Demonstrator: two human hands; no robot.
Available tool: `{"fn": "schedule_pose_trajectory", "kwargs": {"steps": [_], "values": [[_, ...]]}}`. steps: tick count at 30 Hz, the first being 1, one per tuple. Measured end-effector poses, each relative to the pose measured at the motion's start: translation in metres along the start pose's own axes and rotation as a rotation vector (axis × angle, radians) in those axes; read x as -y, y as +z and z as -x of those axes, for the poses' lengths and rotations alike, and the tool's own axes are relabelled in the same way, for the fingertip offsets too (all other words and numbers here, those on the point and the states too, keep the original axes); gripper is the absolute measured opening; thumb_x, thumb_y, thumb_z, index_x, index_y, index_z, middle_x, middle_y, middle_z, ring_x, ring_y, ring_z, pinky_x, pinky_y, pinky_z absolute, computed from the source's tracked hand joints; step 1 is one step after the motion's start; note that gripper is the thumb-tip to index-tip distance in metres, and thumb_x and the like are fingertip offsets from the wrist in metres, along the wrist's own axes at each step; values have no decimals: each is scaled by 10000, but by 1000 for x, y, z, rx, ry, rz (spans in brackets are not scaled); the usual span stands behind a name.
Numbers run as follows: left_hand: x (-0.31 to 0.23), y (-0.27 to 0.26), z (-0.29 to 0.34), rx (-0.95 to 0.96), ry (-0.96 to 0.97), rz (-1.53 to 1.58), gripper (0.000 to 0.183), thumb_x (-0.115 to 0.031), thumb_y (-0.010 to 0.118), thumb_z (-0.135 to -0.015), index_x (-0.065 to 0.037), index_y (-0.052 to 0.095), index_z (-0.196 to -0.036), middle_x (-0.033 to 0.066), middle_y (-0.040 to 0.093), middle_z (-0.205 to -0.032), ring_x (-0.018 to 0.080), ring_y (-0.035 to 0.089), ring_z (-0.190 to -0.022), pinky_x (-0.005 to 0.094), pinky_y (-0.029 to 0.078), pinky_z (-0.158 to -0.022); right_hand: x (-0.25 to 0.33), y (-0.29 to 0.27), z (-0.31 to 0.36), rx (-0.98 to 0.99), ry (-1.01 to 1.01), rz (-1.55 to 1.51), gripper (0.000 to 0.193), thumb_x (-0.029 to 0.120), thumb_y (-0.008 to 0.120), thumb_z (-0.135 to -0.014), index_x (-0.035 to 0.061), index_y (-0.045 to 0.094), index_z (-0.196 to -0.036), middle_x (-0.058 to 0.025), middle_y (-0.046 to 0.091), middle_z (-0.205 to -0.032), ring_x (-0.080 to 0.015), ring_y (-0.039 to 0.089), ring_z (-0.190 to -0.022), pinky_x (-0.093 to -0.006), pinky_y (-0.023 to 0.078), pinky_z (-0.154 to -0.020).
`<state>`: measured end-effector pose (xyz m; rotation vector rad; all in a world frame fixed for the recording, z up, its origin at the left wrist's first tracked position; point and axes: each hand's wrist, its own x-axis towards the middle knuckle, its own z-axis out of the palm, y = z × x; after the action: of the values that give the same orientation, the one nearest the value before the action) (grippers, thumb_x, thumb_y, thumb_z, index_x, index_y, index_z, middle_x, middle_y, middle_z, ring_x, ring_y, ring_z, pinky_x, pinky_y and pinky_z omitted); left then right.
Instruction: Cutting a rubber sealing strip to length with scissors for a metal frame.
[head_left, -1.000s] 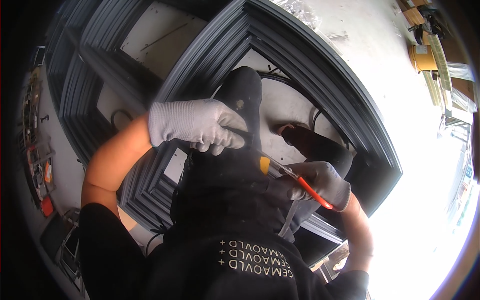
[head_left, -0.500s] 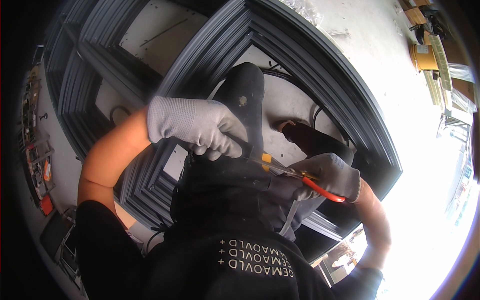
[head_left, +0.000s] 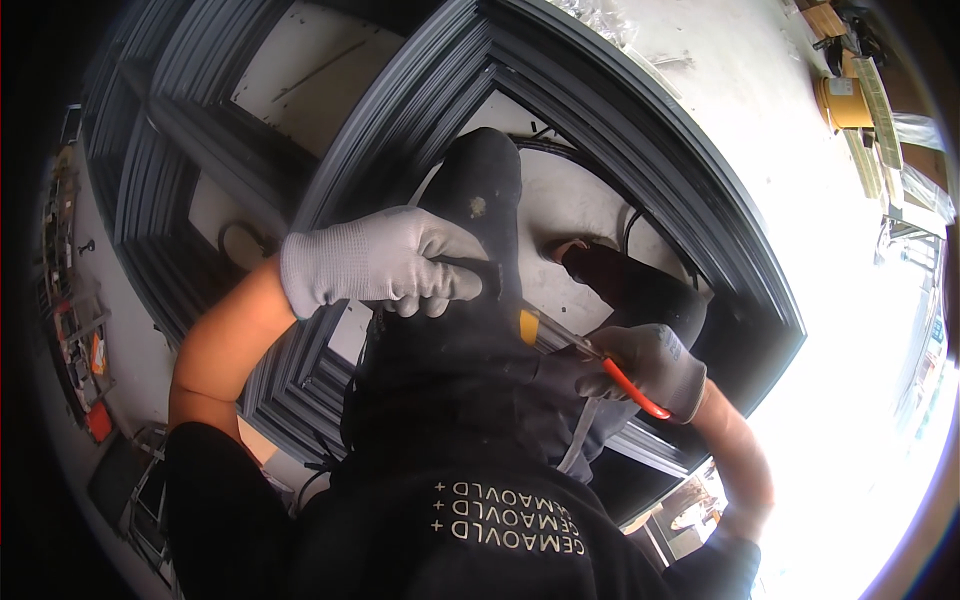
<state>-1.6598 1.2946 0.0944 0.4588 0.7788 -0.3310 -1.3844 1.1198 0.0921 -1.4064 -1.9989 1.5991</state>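
Observation:
My left hand [head_left: 385,265] wears a grey glove, its fingers closed on a thin black strip [head_left: 490,275] that is hard to tell from the dark trouser leg behind it. My right hand [head_left: 655,365], also gloved in grey, is wrapped round scissors [head_left: 637,390] with orange-red handles. Their metal blades point left toward my left hand, with a gap between them and its fingers. Beside the blades a small yellow piece [head_left: 529,326] shows over my lap; its kind is unclear.
Large dark grey profile frames [head_left: 690,190] surround my legs, stacked in layers. Through their openings shows a pale floor with dark scraps and a black cable. A yellow bucket [head_left: 845,103] stands far right near cardboard. Shelving with small items [head_left: 85,350] lines the left.
My left hand has shifted a little left and down. The scissors in my right hand have moved slightly down and left, and their blades now sit farther from the left fingers.

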Motion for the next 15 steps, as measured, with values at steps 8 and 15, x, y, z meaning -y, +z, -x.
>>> {"fn": "schedule_pose_trajectory", "kwargs": {"steps": [8, 15], "values": [[16, 26, -10, -421, 470, -478, 285, -114, 593, -903, 17, 576, -1156, 41, 660, -822, 54, 581, -633, 172, 451, -536, 22, 64, -1, -296, 342, -993, 289, 124, 672, -856, -1, 546, -1084, 32, 537, -746, 2, 445, -604, -155, 341, -513], [23, 32, -22, -614, 671, -659, 293, -141, 615, -899, 22, 587, -1141, 29, 626, -810, 44, 526, -597, 174, 449, -548, 23, 76, -21, -394, 331, -862, 423, 279, 727, -827, -15, 548, -1072, 10, 514, -748, -58, 450, -714, -244, 440, -646]]}}
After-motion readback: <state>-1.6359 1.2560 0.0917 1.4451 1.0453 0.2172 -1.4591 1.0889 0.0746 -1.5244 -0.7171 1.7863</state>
